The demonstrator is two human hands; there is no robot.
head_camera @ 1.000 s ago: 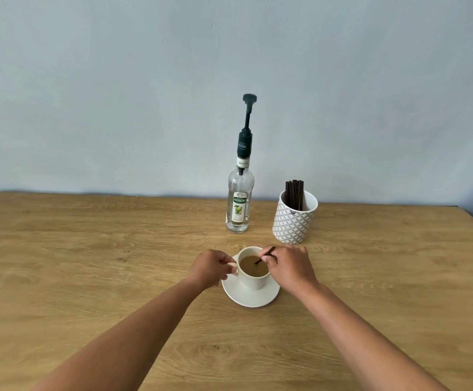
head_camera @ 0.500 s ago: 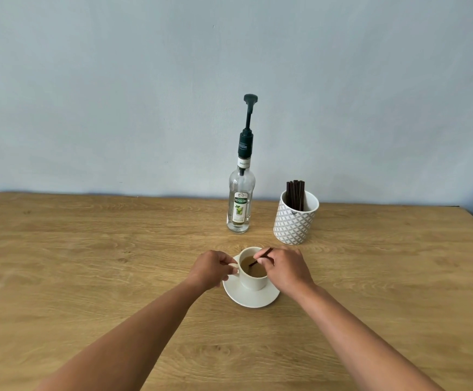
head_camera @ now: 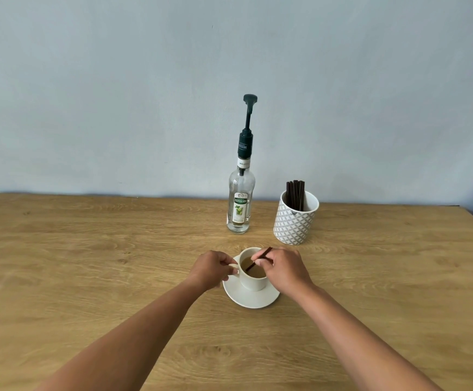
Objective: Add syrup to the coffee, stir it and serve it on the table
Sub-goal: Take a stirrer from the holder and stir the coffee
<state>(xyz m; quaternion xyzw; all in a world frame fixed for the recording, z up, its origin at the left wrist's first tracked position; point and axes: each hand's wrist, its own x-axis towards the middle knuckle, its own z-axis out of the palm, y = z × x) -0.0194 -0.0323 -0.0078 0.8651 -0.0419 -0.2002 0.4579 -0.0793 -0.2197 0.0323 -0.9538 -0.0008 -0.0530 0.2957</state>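
Left hand (head_camera: 212,268) pinches handle of white cup (head_camera: 253,279), steadying it on saucer (head_camera: 250,299) mid-surface. Right hand (head_camera: 281,268) closed on dark stirrer (head_camera: 258,258), tip dipped in coffee (head_camera: 253,271). Syrup bottle (head_camera: 241,206) upright behind, untouched; spare stirrers in patterned holder (head_camera: 294,221). Judgement: syrup likely added, stirring underway, serving left.

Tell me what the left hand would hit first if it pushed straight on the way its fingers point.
The left hand points right, its fingers at the cup handle, so it would press into the cup at once, then probably meet the right hand holding the stirrer.
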